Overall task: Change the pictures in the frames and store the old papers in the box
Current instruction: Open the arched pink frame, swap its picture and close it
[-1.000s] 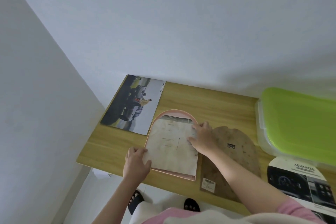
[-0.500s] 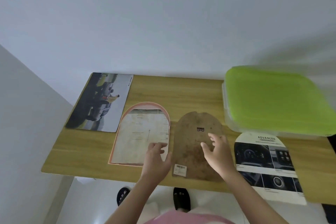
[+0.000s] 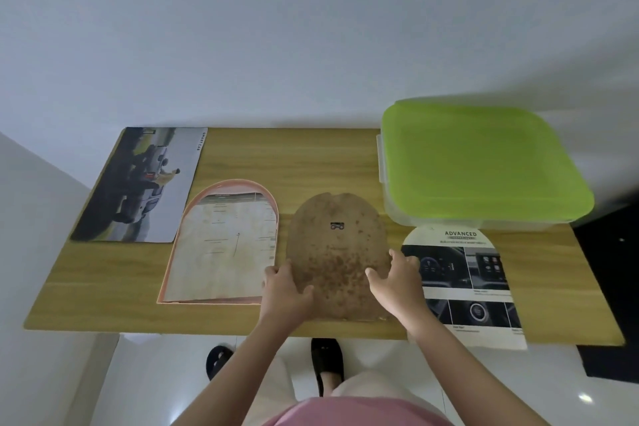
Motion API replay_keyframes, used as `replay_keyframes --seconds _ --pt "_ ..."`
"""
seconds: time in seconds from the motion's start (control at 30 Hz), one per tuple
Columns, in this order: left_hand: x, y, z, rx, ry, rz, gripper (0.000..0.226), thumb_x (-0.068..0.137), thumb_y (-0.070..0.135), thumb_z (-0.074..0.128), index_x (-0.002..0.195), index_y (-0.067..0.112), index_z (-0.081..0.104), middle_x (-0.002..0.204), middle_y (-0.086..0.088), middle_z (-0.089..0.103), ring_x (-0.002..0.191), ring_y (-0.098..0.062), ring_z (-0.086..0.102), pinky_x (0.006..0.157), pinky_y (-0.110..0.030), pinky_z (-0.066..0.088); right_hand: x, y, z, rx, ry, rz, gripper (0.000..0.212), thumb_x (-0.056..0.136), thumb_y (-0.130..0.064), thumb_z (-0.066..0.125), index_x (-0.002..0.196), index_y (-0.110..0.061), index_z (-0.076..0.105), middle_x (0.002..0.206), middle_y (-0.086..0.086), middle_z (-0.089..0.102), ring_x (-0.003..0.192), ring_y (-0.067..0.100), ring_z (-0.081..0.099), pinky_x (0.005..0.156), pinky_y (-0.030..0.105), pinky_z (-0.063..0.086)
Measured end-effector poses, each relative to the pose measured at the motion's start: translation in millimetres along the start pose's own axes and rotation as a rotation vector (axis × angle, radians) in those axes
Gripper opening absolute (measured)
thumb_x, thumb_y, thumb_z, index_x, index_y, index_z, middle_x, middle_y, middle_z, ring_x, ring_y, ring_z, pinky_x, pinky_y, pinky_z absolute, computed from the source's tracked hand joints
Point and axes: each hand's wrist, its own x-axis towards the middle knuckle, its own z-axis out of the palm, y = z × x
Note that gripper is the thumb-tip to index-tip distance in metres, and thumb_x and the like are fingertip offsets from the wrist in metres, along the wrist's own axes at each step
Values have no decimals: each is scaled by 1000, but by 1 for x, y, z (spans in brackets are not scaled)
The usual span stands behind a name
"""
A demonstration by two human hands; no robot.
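Lying at the left of the frame is a car poster, then the arched pink frame with old paper. In the centre, left hand and right hand grip the brown backing board by its edges, fingers curled. At upper right stands the green-lidded box.

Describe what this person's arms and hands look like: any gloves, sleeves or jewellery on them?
Both forearms are bare from the bottom edge of the view up to the hands. The left hand and the right hand wear no gloves, and no rings, watch or bracelets show. No sleeve reaches the forearms; pink clothing shows at the bottom edge.
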Motion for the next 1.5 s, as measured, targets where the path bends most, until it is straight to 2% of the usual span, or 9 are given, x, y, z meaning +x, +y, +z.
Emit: replay_keyframes --seconds 0.27,0.5,0.67,0.77,0.87,0.97,1.1,1.27,1.5 --pt "6 -3 -14 -204 45 48 75 73 13 75 138 18 39 116 1 34 114 -22 45 101 -41 45 -4 4 -14 199 84 -49 68 80 -27 73 139 -14 41 120 2 42 116 20 47 95 32 43" --pt "-2 -23 -45 -346 142 49 71 69 8 76 130 24 46 116 -2 39 101 -15 49 88 -41 53 -22 -23 3 229 114 -144 66 79 -29 73 137 -16 44 114 -3 42 105 11 48 91 30 46" --pt "1 -60 -84 -398 203 23 67 67 4 77 126 23 51 116 -2 40 101 -17 51 81 -34 54 -31 -58 34 165 53 -240 65 80 -34 71 137 -19 44 112 -4 43 94 8 51 74 17 44" --pt "7 -84 -110 -403 207 1 64 67 6 79 123 22 53 115 -3 45 92 -12 53 69 -28 55 -36 -85 54 146 15 -284 67 80 -36 70 139 -22 42 116 -4 43 99 13 52 81 26 49" --pt "16 -107 -131 -421 193 -37 69 65 11 81 127 20 52 117 -5 47 94 -17 55 73 -44 58 -38 -108 72 125 -8 -315 63 81 -35 69 137 -22 43 112 -4 41 90 13 53 76 25 48" --pt "27 -122 -146 -421 195 -52 70 66 12 81 129 18 51 118 -6 45 98 -19 54 78 -48 56 -39 -126 88 106 -18 -317 60 82 -34 68 136 -21 44 109 -4 41 84 7 53 72 20 44" --pt "43 -136 -159 -388 175 -28 67 67 14 80 128 17 52 120 -6 45 97 -19 55 83 -43 55 -37 -140 107 82 -22 -288 59 83 -33 67 136 -17 46 110 -3 40 94 12 52 80 22 43" --pt "55 -149 -162 -320 156 -5 61 72 10 75 128 17 52 118 -4 44 91 -15 56 79 -30 53 -36 -145 119 53 -23 -249 57 84 -30 66 136 -15 46 117 2 39 75 3 51 73 18 43" --pt "69 -164 -163 -215 97 73 53 77 7 66 126 17 52 116 -2 50 85 -15 61 68 -28 53 -39 -140 127 48 -46 -193 58 81 -25 70 133 -16 46 125 5 40 96 14 53 90 26 46"
